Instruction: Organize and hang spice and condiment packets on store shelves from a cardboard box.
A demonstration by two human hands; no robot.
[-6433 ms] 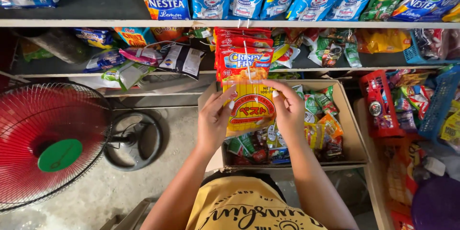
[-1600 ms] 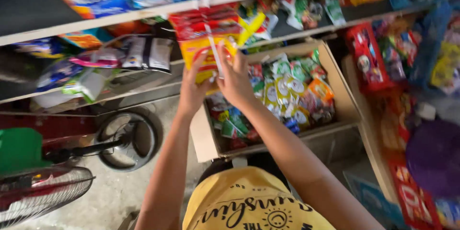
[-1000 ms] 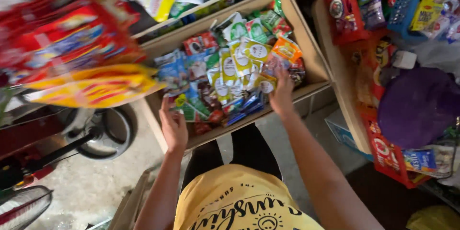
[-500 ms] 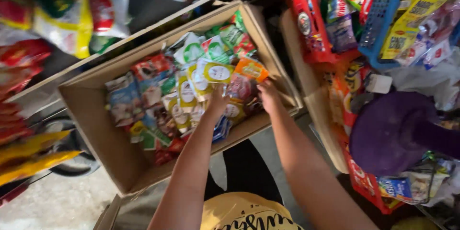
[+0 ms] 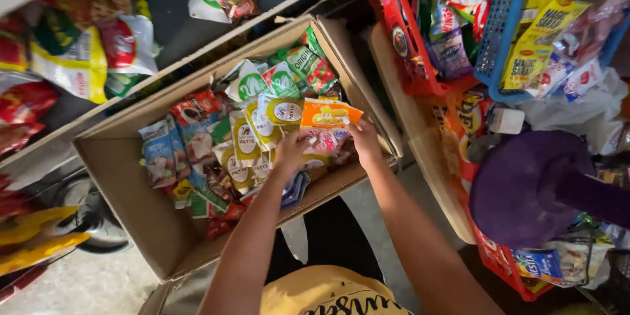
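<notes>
Cardboard box (image 5: 125, 203) of sachet strips, two hands reaching in
Left hand (image 5: 291, 151) and right hand (image 5: 365, 142), fingers closed, hold one orange-topped sachet strip (image 5: 326, 125) above the box's right end

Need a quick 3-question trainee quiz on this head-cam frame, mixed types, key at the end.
1. True or false: both hands are inside the cardboard box.
2. Which sachet strip do the left hand and right hand grip together? A) the orange-topped strip B) a blue one C) a red one
3. Fill in: to the right of the box, above the red basket, hangs a ____ plastic basket.

Key:
1. True. Both hands reach among the sachets in the box.
2. A. The fingers of each hand close on that strip, left hand at its lower left, right hand at its right edge.
3. Blue.
</notes>
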